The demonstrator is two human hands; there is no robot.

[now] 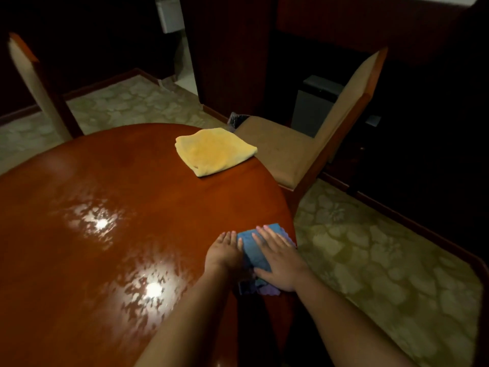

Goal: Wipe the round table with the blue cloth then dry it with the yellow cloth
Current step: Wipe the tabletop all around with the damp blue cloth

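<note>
The round table (127, 181) is glossy reddish-brown wood with wet streaks and two light reflections on its left half. A folded blue cloth (252, 247) lies at the table's near right edge. My right hand (279, 260) presses flat on it with straight fingers. My left hand (225, 251) lies flat on the table, touching the cloth's left side. A folded yellow cloth (214, 151) sits untouched at the far right of the table, near the edge.
A beige-cushioned wooden chair (304, 149) stands close to the table's right side, behind the yellow cloth. Another chair back (37, 86) rises at the far left. Patterned carpet (370, 260) lies to the right, dark cabinets beyond.
</note>
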